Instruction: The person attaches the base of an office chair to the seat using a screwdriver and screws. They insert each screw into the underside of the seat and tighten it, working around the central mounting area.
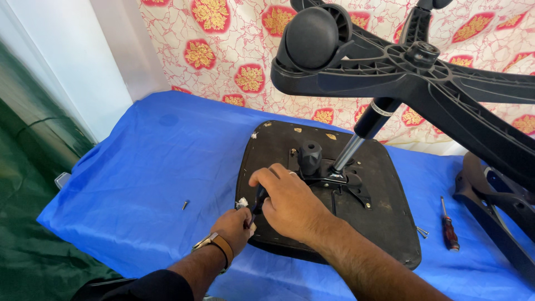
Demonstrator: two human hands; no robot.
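Because the five-star wheel base [423,72] hangs overhead on its gas cylinder [365,131] and leans toward you, keep your forearms low and away from the spokes; a knock there would rock the whole upturned chair seat [312,228] lying flat on the blue-covered counter [145,161]. The seat sits near the counter's middle, underside up, with the metal mechanism plate [345,187] and its round black knob [310,151] at the centre.

Your work is at the seat's near left edge. Your right hand [292,203] lies over that edge, fingers curled down around a slim dark tool handle [259,198]; the grip looks wrapped on it, though the fingertips are hidden. Your left hand [234,226] sits just below, pressed together on the tool's lower end beside a tuft of white stuffing [242,203]; what exactly it pinches I cannot tell. In my judgement, steady the seat with the heel of the right hand and keep the tool square to the edge so it does not slip.

A curved black chair part [496,212] lies at the right, well apart. A red-handled screwdriver [448,228] lies between it and the seat. A loose screw [422,231] rests just beside the seat's right edge, another small screw [185,204] on the cloth to your left.
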